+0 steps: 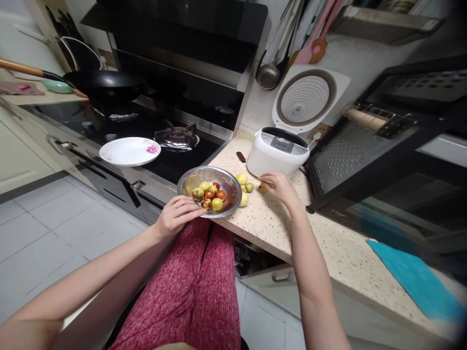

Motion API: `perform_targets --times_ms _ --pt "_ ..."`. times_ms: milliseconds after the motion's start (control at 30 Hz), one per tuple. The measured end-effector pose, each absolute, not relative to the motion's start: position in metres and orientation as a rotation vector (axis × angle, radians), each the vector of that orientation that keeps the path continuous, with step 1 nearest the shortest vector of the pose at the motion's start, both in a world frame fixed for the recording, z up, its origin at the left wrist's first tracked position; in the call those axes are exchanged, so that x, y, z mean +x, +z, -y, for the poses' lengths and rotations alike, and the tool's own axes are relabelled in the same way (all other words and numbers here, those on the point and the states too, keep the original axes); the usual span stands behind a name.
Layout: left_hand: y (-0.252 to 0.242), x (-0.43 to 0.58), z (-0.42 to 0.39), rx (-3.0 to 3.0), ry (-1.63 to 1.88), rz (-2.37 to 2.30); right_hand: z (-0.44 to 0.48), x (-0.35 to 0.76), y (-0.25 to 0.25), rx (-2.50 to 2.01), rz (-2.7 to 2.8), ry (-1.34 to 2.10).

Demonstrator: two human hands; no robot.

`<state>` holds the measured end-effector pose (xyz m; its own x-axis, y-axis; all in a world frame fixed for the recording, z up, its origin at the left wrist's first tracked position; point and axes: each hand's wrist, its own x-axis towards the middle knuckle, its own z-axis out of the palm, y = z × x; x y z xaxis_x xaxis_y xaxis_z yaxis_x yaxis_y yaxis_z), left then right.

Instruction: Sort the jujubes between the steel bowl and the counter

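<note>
A shallow metal bowl (233, 192) sits at the counter's front edge, with several yellow-green and reddish-brown jujubes (217, 204) inside. My left hand (178, 214) holds its near left rim, fingers reaching over the edge beside the fruit. To the right of the bowl, a small group of yellow and green jujubes (241, 179) lies on the counter. Just beyond them, my right hand (279, 187) pinches a brownish-yellow jujube (262, 188) between its fingertips, low over the counter.
Behind my right hand stands a white rice cooker (279, 155), lid up. A brown-handled tool (241, 157) lies left of it. A flowered plate (129, 151) and a black wok (105, 85) are on the stove. At right are a dark oven (397, 160) and a blue cloth (412, 277).
</note>
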<state>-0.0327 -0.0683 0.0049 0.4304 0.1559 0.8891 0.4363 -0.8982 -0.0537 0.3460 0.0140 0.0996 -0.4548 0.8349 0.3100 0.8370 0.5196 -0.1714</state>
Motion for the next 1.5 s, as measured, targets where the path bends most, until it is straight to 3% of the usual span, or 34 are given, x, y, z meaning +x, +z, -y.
perform_targets --times_ms 433,633,900,1500 --pt "0.005 -0.033 0.068 -2.399 -1.433 0.511 -0.023 0.364 0.088 -1.636 2.438 0.159" --pt "0.004 -0.032 0.067 -2.410 -1.430 0.509 -0.016 0.348 0.094 -1.345 2.274 0.155" --pt "0.007 -0.030 0.068 -2.393 -1.464 0.501 0.011 0.295 0.092 -0.729 2.177 0.401" --pt "0.006 -0.032 0.067 -2.387 -1.419 0.511 0.023 0.275 0.084 -0.637 2.340 0.619"
